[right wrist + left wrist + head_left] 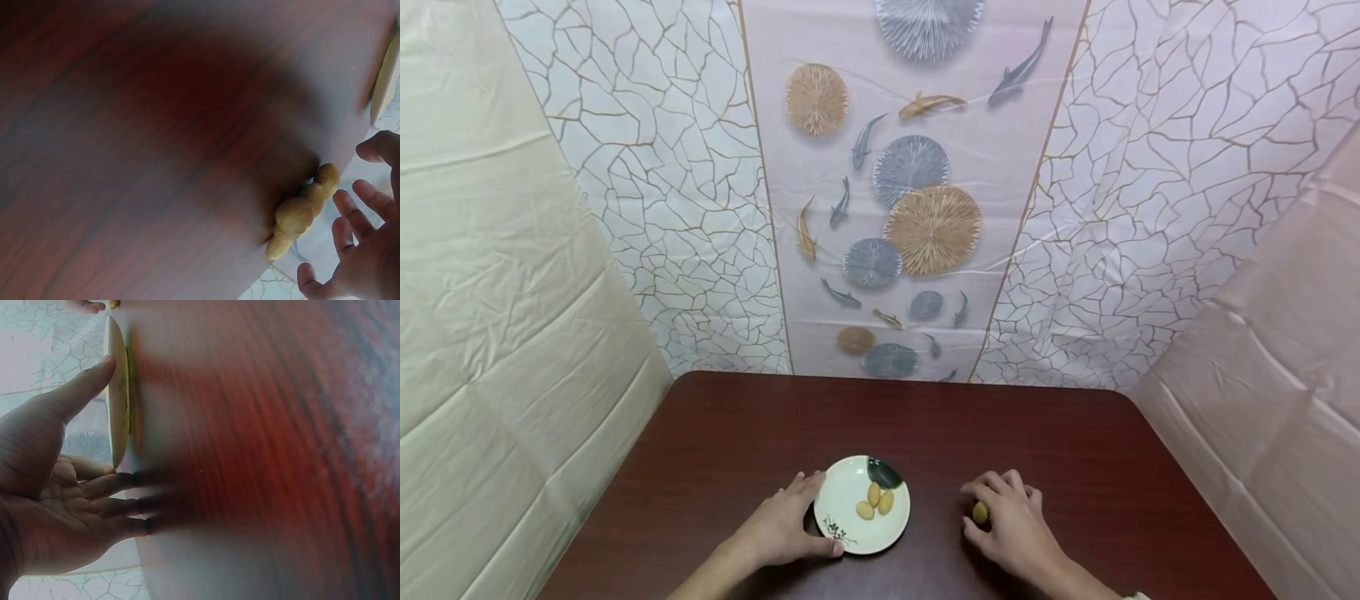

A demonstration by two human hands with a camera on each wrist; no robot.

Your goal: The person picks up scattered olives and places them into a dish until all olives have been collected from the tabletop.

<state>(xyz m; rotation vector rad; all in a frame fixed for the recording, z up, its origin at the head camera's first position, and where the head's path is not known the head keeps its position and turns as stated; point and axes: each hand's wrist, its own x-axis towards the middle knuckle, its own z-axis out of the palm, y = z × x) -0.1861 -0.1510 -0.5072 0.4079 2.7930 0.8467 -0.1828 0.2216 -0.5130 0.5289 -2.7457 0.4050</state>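
A round pale plate (831, 493) with a dark green patch and a small dark plant print lies on the table. On it are three small oval yellow-brown pieces (865, 509), kind unclear. My left hand (782, 521) is at the plate's left side. Its extended thumb touches the rim, and the index finger meets the rim farther round. My right hand (1011, 525) hovers over the table, right of the plate. Several similar oval pieces (294, 216) lie clustered before its spread fingers (353, 212), with a gap visible. From above, the hand hides most of them.
The dark red-brown wooden table (760, 417) has rounded far corners. Behind it hangs a patterned cloth (917, 333) with fish and round motifs. Plain beige cloths (512, 333) flank the table on both sides.
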